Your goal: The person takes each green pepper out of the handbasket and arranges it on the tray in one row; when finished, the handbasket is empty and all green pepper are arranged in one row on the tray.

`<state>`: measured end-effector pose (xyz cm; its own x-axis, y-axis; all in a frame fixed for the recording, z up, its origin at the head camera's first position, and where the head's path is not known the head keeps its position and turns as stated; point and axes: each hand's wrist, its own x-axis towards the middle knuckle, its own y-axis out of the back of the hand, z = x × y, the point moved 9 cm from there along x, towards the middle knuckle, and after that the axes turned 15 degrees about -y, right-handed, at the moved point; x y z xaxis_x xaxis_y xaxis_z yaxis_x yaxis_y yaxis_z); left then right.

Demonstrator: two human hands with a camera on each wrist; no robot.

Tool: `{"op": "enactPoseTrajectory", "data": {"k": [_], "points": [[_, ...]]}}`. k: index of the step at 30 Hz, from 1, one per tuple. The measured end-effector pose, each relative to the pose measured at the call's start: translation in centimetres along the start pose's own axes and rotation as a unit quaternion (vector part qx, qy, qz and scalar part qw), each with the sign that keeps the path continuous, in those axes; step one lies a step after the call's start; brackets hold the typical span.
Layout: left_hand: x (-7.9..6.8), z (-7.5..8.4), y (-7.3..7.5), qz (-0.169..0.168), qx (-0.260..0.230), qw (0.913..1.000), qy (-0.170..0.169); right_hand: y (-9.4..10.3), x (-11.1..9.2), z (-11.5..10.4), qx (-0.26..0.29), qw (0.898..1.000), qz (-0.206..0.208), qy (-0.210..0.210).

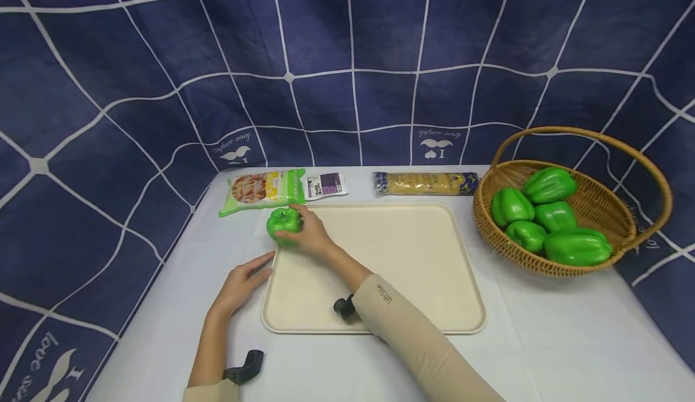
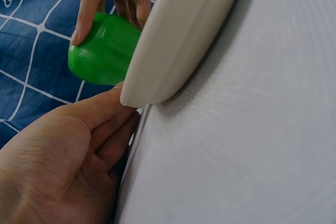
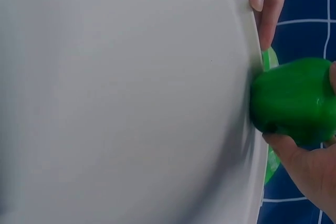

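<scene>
My right hand [image 1: 311, 232] grips a green bell pepper [image 1: 283, 223] at the back left corner of the beige tray [image 1: 380, 269]. Thumb and fingers lie on opposite sides of the pepper [image 3: 294, 98], which stands close over the tray's rim in the right wrist view. At the tray's left edge is my left hand [image 1: 241, 284], its fingers extended and fingertips right at the rim. In the left wrist view, that hand's thumb [image 2: 100, 106] reaches the tray's corner, and part of its fingers is hidden behind the tray.
Several more green bell peppers [image 1: 578, 246] lie in a wicker basket [image 1: 619, 209] with a tall handle, right of the tray. Behind the tray are a green-edged food packet [image 1: 263, 189], a small white and purple pack [image 1: 326, 185] and a long yellow noodle packet [image 1: 426, 183].
</scene>
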<state>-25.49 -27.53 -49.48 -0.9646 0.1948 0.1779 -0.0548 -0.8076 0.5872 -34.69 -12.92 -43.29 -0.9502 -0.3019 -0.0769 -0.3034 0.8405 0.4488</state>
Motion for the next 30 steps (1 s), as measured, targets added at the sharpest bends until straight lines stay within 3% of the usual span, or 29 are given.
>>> {"op": "enactPoseTrajectory", "data": {"k": [21,30], "points": [[-0.1,0.3,0.1,-0.003,0.002,1.0,-0.003,0.0,-0.3,-0.1,-0.008,1.0,0.004,0.009],[-0.1,0.2,0.0,0.0,-0.006,1.0,-0.006,1.7,-0.8,-0.3,0.004,1.0,0.003,0.025]]}}
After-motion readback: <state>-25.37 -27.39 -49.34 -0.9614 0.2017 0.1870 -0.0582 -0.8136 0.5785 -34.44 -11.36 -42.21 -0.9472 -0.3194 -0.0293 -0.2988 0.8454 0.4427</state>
